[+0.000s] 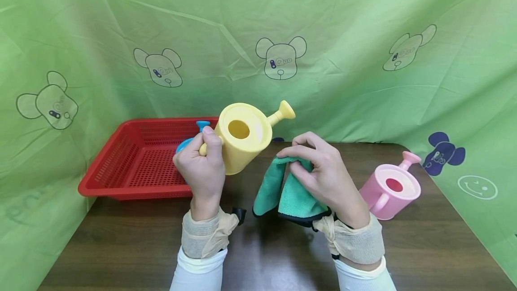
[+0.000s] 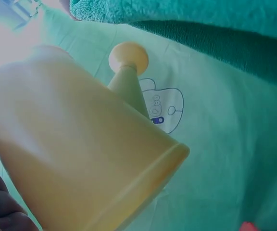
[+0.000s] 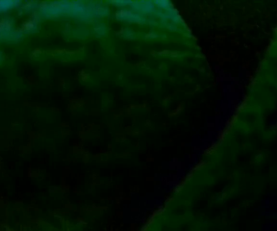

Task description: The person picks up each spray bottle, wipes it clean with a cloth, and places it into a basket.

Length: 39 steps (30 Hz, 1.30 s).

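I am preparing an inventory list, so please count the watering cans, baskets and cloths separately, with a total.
Watering cans: 3 (yellow can, pink can, partly hidden blue can)
Red basket: 1
Green cloth: 1
Total: 5

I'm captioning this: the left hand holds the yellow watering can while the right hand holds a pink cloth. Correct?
Not quite: the head view shows the cloth in the right hand is green. The left hand holds the yellow watering can.

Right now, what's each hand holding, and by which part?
Left hand: the smooth yellow watering can, by its handle. Right hand: the green, dark-edged cloth, by its top.
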Motion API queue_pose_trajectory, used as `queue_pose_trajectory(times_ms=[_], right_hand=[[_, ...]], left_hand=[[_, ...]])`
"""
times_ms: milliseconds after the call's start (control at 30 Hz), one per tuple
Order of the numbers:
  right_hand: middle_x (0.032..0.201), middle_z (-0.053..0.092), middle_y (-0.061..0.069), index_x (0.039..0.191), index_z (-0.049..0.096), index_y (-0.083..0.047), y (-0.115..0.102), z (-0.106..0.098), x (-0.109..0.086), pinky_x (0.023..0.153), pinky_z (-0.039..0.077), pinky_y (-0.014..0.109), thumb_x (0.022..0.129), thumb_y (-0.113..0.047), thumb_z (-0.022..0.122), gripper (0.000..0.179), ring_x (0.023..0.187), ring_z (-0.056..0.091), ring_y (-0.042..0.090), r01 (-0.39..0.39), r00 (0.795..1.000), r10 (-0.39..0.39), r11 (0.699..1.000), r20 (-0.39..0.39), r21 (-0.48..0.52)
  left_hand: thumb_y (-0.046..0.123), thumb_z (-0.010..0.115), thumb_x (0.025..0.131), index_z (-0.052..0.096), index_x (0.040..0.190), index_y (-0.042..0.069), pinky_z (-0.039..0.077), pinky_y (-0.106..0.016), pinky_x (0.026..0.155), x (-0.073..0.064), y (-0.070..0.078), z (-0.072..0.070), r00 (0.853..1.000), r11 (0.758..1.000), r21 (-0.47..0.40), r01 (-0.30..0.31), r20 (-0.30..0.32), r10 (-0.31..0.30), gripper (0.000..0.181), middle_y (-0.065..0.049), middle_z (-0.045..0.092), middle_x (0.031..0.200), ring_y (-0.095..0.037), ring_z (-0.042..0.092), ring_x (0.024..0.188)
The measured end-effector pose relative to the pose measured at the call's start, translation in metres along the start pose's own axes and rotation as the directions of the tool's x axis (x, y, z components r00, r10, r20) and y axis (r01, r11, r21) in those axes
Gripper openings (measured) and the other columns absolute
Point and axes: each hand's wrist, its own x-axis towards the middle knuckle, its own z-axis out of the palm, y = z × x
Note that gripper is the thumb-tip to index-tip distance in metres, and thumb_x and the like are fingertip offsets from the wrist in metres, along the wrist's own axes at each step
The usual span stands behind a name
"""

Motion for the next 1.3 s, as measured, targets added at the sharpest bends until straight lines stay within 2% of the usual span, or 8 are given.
queue_pose_trajectory(times_ms=[367,600,667,800,900,1067,1200,1300], right_hand=[[0.103,0.071,0.000,0.109,0.081,-0.015,-0.001,0.000,0.002,0.060,0.040,0.017,0.089,0.010,0.067,0.035,0.080,0.057,0.008,-0.018,0.997,0.022,0.999,-0.076,0.049],[0.106,0.077,0.001,0.115,0.079,-0.014,-0.002,0.002,0.002,0.066,0.043,0.016,0.092,0.011,0.064,0.037,0.081,0.060,0.009,-0.031,0.994,0.040,0.996,-0.105,0.083],[0.104,0.076,0.000,0.117,0.078,-0.014,-0.002,0.003,0.002,0.063,0.042,0.016,0.094,0.009,0.063,0.037,0.073,0.056,0.008,-0.054,0.992,0.061,0.996,-0.107,0.071],[0.081,0.066,0.000,0.122,0.072,-0.014,-0.002,0.005,0.002,0.056,0.037,0.018,0.097,0.005,0.061,0.033,0.058,0.043,0.007,-0.138,0.985,0.140,0.990,-0.106,0.019],[0.078,0.064,0.000,0.123,0.067,-0.012,-0.003,0.007,0.002,0.057,0.041,0.016,0.099,0.001,0.061,0.028,0.061,0.049,0.007,-0.215,0.973,0.215,0.977,-0.089,0.011],[0.075,0.064,-0.002,0.113,0.068,-0.011,-0.005,0.013,0.003,0.056,0.040,0.016,0.097,-0.001,0.064,0.019,0.060,0.051,0.007,-0.272,0.957,0.272,0.962,-0.101,0.022],[0.069,0.060,-0.003,0.108,0.071,-0.011,-0.005,0.019,0.004,0.053,0.037,0.016,0.096,0.000,0.065,0.017,0.056,0.047,0.007,-0.275,0.947,0.277,0.961,-0.162,0.040],[0.071,0.064,-0.002,0.107,0.073,-0.011,-0.008,0.023,0.004,0.052,0.037,0.015,0.096,0.000,0.066,0.018,0.055,0.049,0.006,-0.287,0.931,0.295,0.956,-0.216,0.067]], left_hand=[[0.023,0.059,0.098,0.036,0.050,0.001,0.018,-0.018,0.050,0.001,0.005,-0.002,0.983,0.973,-0.151,0.174,-0.037,-0.182,0.058,0.008,0.028,0.051,-0.004,0.025,0.054],[0.025,0.059,0.099,0.042,0.050,-0.002,0.025,-0.017,0.050,0.002,0.007,-0.003,0.973,0.960,-0.181,0.213,-0.045,-0.225,0.058,0.013,0.036,0.051,-0.003,0.031,0.053],[0.026,0.059,0.099,0.043,0.050,-0.002,0.026,-0.017,0.050,0.002,0.007,-0.003,0.972,0.958,-0.188,0.218,-0.044,-0.230,0.058,0.013,0.037,0.051,-0.003,0.031,0.053],[0.026,0.058,0.100,0.040,0.051,-0.002,0.024,-0.018,0.050,0.002,0.008,-0.003,0.970,0.953,-0.202,0.224,-0.044,-0.237,0.059,0.012,0.034,0.052,-0.004,0.030,0.053],[0.026,0.057,0.102,0.036,0.051,-0.001,0.024,-0.018,0.049,0.002,0.010,-0.002,0.966,0.941,-0.241,0.237,-0.046,-0.255,0.061,0.012,0.033,0.051,-0.005,0.030,0.050],[0.022,0.054,0.103,0.034,0.050,0.010,0.024,-0.020,0.044,0.001,0.013,-0.001,0.947,0.876,-0.397,0.273,-0.048,-0.317,0.059,0.008,0.033,0.047,-0.008,0.028,0.043],[0.023,0.052,0.105,0.039,0.052,0.015,0.022,-0.023,0.041,0.000,0.016,0.001,0.933,0.782,-0.548,0.298,-0.004,-0.359,0.056,0.004,0.039,0.045,-0.012,0.028,0.040],[0.027,0.051,0.106,0.048,0.055,0.013,0.031,-0.023,0.038,-0.001,0.019,0.002,0.917,0.699,-0.632,0.334,0.044,-0.398,0.053,-0.001,0.056,0.050,-0.013,0.044,0.038]])
